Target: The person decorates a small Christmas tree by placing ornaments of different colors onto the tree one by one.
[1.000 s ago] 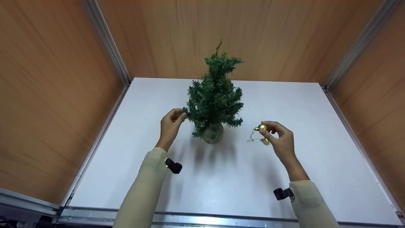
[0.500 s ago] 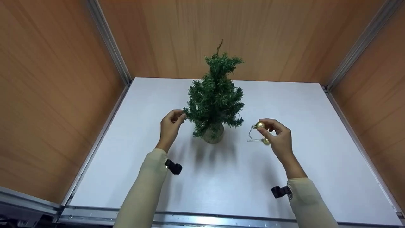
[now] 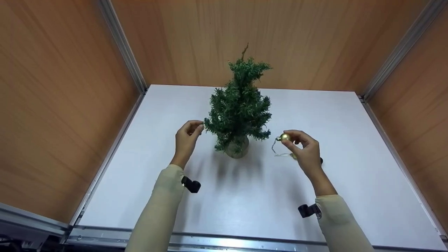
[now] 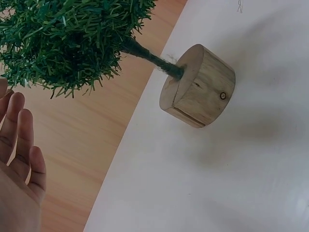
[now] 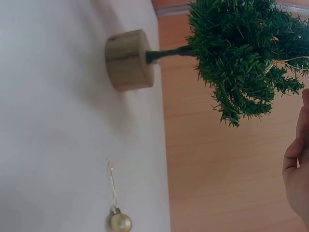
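Note:
A small artificial Christmas tree [image 3: 240, 108] stands upright on a round wooden base [image 4: 203, 84]. My left hand [image 3: 186, 140] is at its lower left, thumb and forefinger pinching the tip of a branch [image 3: 209, 123]; in the left wrist view its other fingers are nearly straight. To the right of the tree, my right hand [image 3: 305, 150] pinches a shiny gold bauble [image 3: 284, 137] between thumb and fingertips. The bauble's cap points left towards the tree. Its string [image 5: 288, 63] crosses the foliage in the right wrist view, where the bauble itself is out of sight.
A second gold bauble [image 5: 120, 222] with a string loop lies on the white table [image 3: 266, 203], partly hidden by my right hand in the head view. A small dark thing [image 3: 321, 160] shows beside the right wrist. Wood panels [image 3: 297, 38] enclose the back and sides.
My right hand has moved a little left and away from me with the bauble, now partly covering the one on the table. The left hand has shifted slightly left.

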`<state>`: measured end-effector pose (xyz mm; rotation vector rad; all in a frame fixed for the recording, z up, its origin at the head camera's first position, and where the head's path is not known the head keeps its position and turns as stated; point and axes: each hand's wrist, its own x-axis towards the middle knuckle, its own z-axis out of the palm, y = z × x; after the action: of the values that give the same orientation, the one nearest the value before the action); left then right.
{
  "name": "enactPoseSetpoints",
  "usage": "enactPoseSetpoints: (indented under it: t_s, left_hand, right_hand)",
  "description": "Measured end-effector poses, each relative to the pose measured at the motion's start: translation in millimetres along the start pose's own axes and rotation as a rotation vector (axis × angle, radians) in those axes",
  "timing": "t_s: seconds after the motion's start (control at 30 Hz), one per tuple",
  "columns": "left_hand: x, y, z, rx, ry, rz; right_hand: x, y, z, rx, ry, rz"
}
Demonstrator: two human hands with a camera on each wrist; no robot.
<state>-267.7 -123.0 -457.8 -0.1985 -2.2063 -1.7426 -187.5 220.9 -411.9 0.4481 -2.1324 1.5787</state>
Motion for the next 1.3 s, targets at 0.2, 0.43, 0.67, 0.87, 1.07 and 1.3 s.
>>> enactPoseSetpoints:
  t_s: [0.2, 0.43, 0.67, 0.87, 1.07, 1.3]
  left_hand:
    - [-6.9, 25.0, -1.6, -0.032, 0.005, 0.018]
    - [-18.8, 60.7, 1.7, -0.067, 0.021, 0.049]
    - [-30.6, 85.7, 14.8, -0.118, 0.01, 0.124]
    - [-42.6, 114.4, 29.7, -0.18, -0.023, 0.207]
    - [-52.0, 128.1, 49.5, -0.098, -0.058, 0.272]
    - [-51.4, 98.9, 80.9, -0.071, -0.097, 0.386]
  right_hand:
    - [1.4, -2.8, 2.5, 0.003, -0.002, -0.009]
    - [3.7, -3.7, 5.9, 0.03, -0.003, -0.016]
    - [4.2, -4.3, 9.4, 0.044, -0.009, -0.021]
    - [5.0, -8.0, 12.8, 0.063, -0.01, -0.036]
    - [7.5, -13.4, 15.7, 0.105, -0.007, -0.033]
    - [10.6, -19.9, 19.8, 0.127, 0.001, -0.045]
